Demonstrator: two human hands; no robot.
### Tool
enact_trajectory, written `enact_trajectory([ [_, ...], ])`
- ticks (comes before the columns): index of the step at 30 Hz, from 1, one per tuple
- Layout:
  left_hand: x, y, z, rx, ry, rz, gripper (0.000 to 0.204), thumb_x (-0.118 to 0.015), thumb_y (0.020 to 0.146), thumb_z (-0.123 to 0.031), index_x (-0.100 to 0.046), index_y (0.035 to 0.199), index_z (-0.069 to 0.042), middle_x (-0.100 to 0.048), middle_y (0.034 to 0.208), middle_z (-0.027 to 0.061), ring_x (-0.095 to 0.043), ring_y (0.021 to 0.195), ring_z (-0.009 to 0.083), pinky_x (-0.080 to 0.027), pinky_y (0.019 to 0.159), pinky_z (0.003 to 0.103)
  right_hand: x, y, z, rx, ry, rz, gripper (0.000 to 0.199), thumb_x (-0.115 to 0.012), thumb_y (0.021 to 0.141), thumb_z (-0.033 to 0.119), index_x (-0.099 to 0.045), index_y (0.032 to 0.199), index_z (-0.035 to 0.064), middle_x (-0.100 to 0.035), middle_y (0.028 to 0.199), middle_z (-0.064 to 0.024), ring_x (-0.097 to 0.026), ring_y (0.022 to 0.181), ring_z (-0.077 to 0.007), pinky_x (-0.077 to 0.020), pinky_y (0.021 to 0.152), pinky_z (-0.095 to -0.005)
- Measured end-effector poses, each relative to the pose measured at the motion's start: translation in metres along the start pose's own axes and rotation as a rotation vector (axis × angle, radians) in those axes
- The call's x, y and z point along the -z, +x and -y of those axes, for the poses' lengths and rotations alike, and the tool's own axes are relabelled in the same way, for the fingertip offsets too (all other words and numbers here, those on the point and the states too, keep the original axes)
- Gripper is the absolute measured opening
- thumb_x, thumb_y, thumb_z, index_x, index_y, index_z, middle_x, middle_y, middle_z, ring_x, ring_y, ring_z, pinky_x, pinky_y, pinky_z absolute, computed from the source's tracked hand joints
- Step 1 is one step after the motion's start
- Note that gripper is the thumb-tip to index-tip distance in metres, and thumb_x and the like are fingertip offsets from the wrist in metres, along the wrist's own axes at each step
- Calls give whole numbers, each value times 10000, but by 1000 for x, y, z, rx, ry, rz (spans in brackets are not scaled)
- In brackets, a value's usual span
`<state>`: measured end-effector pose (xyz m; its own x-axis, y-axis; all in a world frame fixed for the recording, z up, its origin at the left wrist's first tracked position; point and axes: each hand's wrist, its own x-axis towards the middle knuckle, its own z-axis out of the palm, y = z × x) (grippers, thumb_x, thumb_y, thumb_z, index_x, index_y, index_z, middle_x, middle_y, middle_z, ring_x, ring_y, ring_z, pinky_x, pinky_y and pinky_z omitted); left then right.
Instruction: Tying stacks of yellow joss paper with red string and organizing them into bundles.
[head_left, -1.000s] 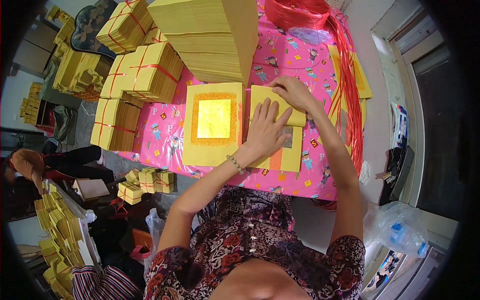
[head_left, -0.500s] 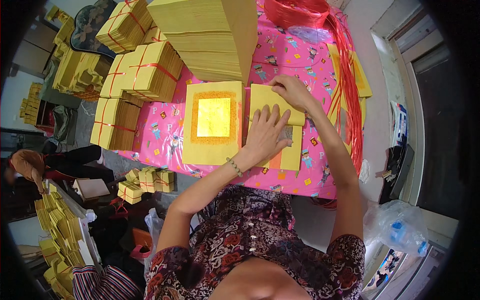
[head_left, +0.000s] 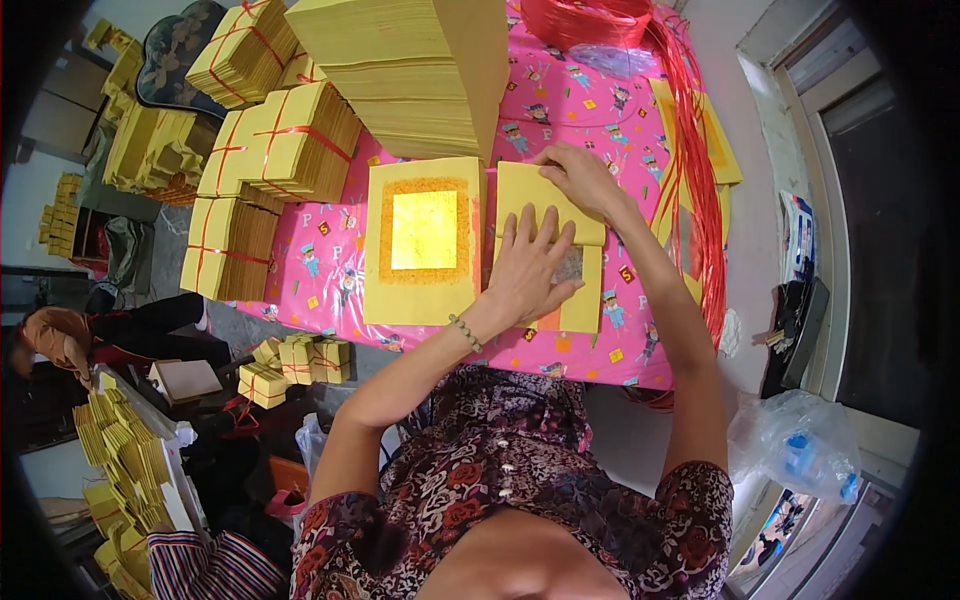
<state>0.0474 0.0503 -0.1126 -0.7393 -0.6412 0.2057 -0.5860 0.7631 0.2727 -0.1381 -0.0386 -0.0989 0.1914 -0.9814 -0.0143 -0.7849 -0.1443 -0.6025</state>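
Observation:
A yellow paper sheet [head_left: 521,188] lies partly folded on the table, its upper part turned over the lower. My left hand [head_left: 532,268] rests flat across it with fingers spread, a beaded bracelet at the wrist. At the far edge of the fold, my right hand [head_left: 584,184] has its fingers curled and pinched together on the paper. Grey and orange patches of the lower part show beside and under my left palm. To the left sits a stack of yellow paper [head_left: 424,305], its top sheet bearing a shiny gold square [head_left: 424,230] within an orange border.
A tall pile of yellow paper [head_left: 390,100] stands behind the stack. Bundles [head_left: 308,135] tied with red ribbon line the left side of the pink tablecloth [head_left: 330,295]. Red plastic strands [head_left: 697,190] hang along the right edge. Another person [head_left: 150,325] is at far left.
The view has shifted slightly. Both hands stay in nearly the same places on the folded paper, and the fold looks much the same.

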Motion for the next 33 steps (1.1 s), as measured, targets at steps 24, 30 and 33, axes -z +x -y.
enact_trajectory([
  [24,-1,-6,5,18,-110,-6,897,-631,794,-589,-388,1477,-61,-316,1508,268,-245,1390,524,-206,1152,619,-35,-154,17,108,-254,-98,606,-529,967,180,-314,1502,-5,-309,1565,-179,-238,1478,-325,-194,1205,-480],
  [30,5,-9,3,29,-96,55,909,-631,792,-618,-394,1471,-61,-326,1508,260,-248,1408,487,-208,1154,608,-37,-156,16,97,-269,-82,619,-510,980,197,-280,1517,-6,-262,1589,-182,-207,1492,-322,-168,1213,-479],
  [33,4,-18,3,13,-1,-28,940,-614,803,-647,-392,1454,-7,-334,1518,248,-257,1420,461,-211,1161,588,-38,-155,15,84,-275,-79,618,-510,984,204,-279,1518,-5,-254,1592,-183,-203,1494,-319,-160,1215,-476],
])
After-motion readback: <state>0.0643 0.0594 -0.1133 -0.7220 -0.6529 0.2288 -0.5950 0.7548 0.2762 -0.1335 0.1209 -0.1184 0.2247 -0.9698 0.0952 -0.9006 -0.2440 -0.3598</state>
